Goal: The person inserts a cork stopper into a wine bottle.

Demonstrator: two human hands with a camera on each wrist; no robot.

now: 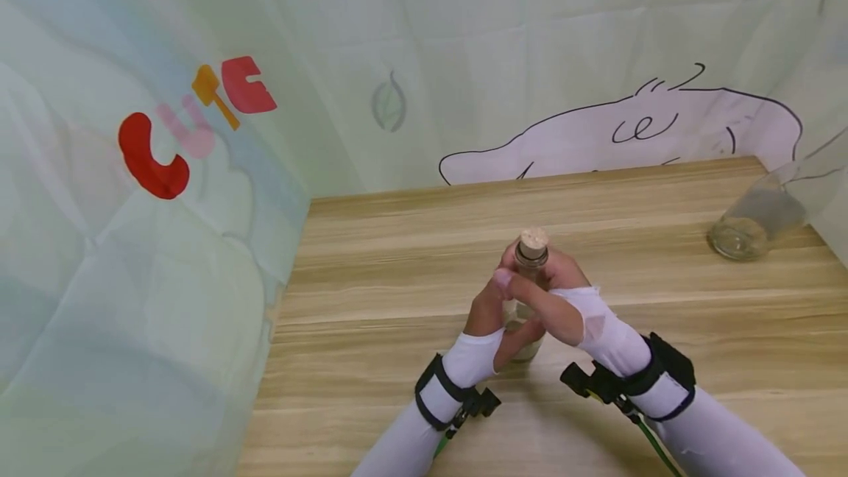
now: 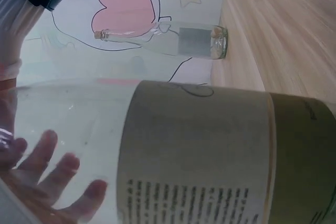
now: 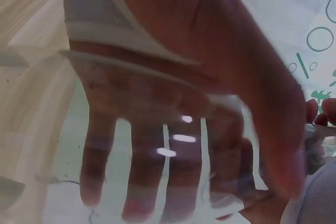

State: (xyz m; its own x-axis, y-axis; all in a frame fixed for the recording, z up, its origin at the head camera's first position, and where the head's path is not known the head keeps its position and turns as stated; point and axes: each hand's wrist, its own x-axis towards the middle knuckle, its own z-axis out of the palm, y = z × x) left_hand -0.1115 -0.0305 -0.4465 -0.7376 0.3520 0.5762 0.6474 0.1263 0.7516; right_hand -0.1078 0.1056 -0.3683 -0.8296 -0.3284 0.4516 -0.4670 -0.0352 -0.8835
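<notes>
A clear glass bottle (image 1: 528,352) with a cork stopper (image 1: 534,238) stands between both hands on the wooden table (image 1: 371,315). My left hand (image 1: 489,311) grips it from the left. From the right, my right hand (image 1: 559,308) holds it, its thumb across the front just below the neck. In the right wrist view, that hand's fingers (image 3: 144,166) show through the glass, spread along the far side. The bottle's pale printed label (image 2: 194,145) with an olive band fills much of the left wrist view. Parts of the neck and body are hidden by the hands.
A second clear bottle (image 1: 742,238) with a grey label stands at the table's right, near the back; its cork (image 2: 98,34) shows in the left wrist view. Printed cloth (image 1: 397,35) hangs along the back and sides of the table.
</notes>
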